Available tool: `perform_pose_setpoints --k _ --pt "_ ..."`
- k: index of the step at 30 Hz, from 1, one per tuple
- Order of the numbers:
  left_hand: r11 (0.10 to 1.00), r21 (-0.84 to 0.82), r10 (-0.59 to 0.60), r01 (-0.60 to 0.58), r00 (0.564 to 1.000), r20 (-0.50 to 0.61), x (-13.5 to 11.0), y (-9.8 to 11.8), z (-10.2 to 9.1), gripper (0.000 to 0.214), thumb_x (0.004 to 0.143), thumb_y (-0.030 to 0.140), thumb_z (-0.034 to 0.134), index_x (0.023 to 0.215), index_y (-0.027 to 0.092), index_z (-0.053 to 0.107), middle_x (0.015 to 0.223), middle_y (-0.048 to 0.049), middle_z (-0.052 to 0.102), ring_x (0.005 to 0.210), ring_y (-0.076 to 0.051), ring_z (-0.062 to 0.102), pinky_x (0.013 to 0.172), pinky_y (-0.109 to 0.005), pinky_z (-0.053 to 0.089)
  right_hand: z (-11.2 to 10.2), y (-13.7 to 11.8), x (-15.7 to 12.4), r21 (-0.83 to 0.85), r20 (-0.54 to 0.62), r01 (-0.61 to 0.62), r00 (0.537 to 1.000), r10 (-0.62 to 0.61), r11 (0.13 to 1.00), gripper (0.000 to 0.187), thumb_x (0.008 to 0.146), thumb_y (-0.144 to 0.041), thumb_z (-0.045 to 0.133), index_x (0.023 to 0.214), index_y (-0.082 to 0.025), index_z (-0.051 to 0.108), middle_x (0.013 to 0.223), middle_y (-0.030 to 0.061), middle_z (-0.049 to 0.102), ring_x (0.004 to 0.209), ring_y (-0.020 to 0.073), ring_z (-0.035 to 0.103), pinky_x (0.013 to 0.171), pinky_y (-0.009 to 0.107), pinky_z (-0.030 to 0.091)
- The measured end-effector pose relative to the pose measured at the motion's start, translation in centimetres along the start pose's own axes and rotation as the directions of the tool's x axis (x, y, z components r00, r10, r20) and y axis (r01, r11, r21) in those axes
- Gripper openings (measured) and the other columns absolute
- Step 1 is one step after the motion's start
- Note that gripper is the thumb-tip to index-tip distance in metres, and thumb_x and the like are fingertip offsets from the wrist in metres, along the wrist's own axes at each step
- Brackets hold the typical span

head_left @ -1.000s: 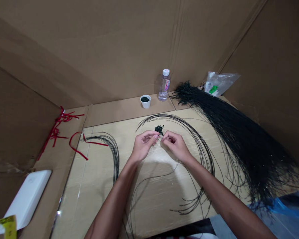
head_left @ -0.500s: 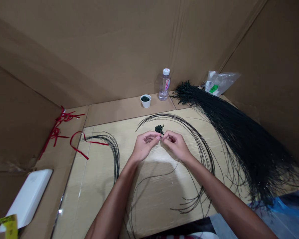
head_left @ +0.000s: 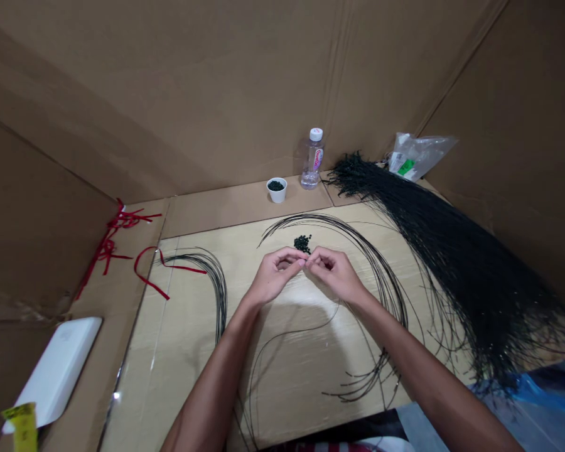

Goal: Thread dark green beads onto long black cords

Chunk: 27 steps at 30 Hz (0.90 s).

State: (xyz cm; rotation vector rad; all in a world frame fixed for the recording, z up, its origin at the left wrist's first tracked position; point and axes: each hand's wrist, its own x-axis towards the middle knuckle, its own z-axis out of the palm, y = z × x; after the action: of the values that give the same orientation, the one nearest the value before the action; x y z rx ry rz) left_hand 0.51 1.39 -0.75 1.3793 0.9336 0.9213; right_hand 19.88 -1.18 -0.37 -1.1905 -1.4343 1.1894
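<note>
Over the middle of the table, my left hand (head_left: 277, 274) and my right hand (head_left: 334, 271) meet fingertip to fingertip, both closed in a pinch. A thin dark cord (head_left: 306, 329) comes out under my right hand and loops down to the left across the tabletop. Between the fingertips there is something dark and tiny; what my left fingers pinch is too small to make out. Just beyond them lies a small pile of dark green beads (head_left: 302, 243). A curved bundle of dark cords (head_left: 381, 270) arcs behind the pile and around the right, passing under my right forearm.
At the back stand a white cup of dark beads (head_left: 277, 192) and a clear bottle (head_left: 312, 163). A thick heap of black cords (head_left: 452, 251) covers the right, near a plastic bag (head_left: 419, 157). Leftward are another cord bundle (head_left: 220, 295), red ribbons (head_left: 145, 279) and a white power bank (head_left: 59, 370).
The whole view has shifted very slightly. Both hands stay pinched together at the same spot, with hardly any visible movement of the fingers.
</note>
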Motion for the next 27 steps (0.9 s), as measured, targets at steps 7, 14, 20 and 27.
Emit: perform_pose_setpoints --k 7,14,20,27 --pt "0.999 -0.045 -0.019 0.018 0.999 -0.036 -0.04 -0.32 -0.08 0.032 0.091 0.044 0.081 0.11 0.019 0.08 0.102 -0.0089 0.078 0.086 -0.019 0.069 0.076 -0.029 0.056 -0.63 0.03 0.08 -0.049 0.013 -0.002 1.0 0.003 0.999 0.026 0.092 -0.042 0.074 0.082 -0.018 0.076 0.063 -0.0037 0.05 0.059 0.0136 0.035 0.057 0.029 0.026" --pt "1.0 0.023 0.012 -0.012 0.999 -0.032 -0.07 -0.29 -0.02 0.028 0.09 0.044 0.082 0.101 0.019 0.08 0.098 -0.0079 0.078 0.088 -0.02 0.07 0.083 -0.031 0.056 -0.46 -0.02 0.0 -0.088 -0.019 -0.006 1.0 0.005 0.996 0.023 0.089 -0.04 0.077 0.083 -0.019 0.08 0.063 -0.0027 0.055 0.059 0.0139 0.038 0.056 0.029 0.029" --pt "0.997 0.076 0.024 -0.02 0.998 -0.051 -0.15 -0.02 0.28 0.028 0.091 0.046 0.08 0.098 0.019 0.081 0.095 -0.0079 0.079 0.089 -0.021 0.072 0.084 -0.033 0.056 -0.39 0.14 0.07 -0.098 -0.068 0.032 0.997 -0.039 0.995 0.025 0.089 -0.043 0.077 0.087 -0.019 0.082 0.065 -0.0012 0.06 0.058 0.0144 0.041 0.055 0.029 0.031" --pt "0.992 0.123 0.028 -0.013 0.993 -0.119 -0.21 -0.34 0.6 0.028 0.094 0.046 0.076 0.096 0.019 0.077 0.091 -0.0059 0.076 0.079 -0.018 0.067 0.074 -0.029 0.053 -0.64 -0.73 0.1 -0.137 -0.065 0.009 0.998 -0.018 0.991 0.01 0.082 -0.027 0.073 0.078 -0.018 0.076 0.063 -0.0022 0.057 0.059 0.014 0.045 0.055 0.027 0.033"
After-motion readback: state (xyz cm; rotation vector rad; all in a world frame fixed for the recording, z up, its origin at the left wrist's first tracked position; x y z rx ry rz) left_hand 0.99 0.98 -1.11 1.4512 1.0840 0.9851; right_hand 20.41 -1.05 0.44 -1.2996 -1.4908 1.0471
